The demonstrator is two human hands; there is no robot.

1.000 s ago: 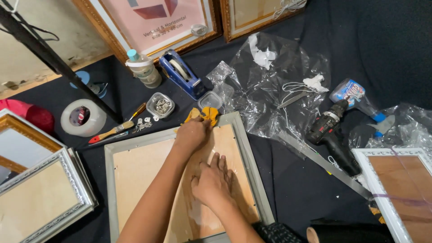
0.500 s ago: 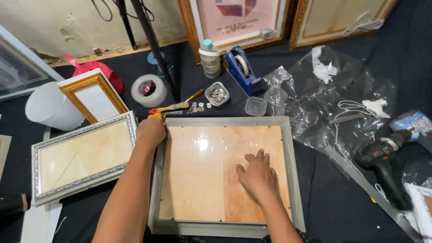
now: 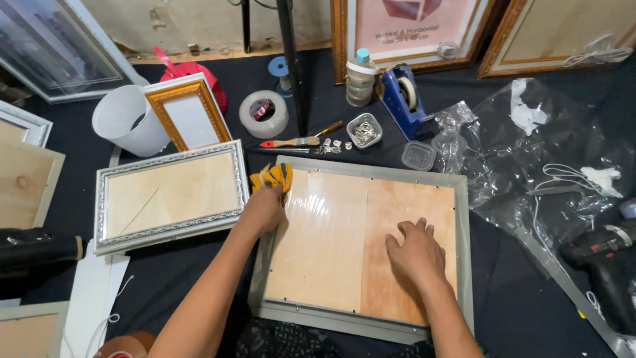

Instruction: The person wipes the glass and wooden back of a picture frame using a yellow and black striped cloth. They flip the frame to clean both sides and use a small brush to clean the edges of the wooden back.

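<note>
Frame (image 3: 361,245) is lying face-down on the dark cloth right in front of me, grey border up, wooden backing board showing, next to a smaller silver frame (image 3: 169,192). My left hand (image 3: 264,209) is bunched around a yellow rag (image 3: 271,178) at the top-left corner, fingers closed on it, and my right hand (image 3: 416,252) is flat on the board with fingers spread, gripping nothing. Feels like a stiff but not heavy thing to me, probably glass underneath so I'd treat it as fragile and lift by the two long grey edges, not the board. Can't see the front at all, the near edge runs partly out of view, and the shiny patch on the left half could be plastic film or just glare.
</note>
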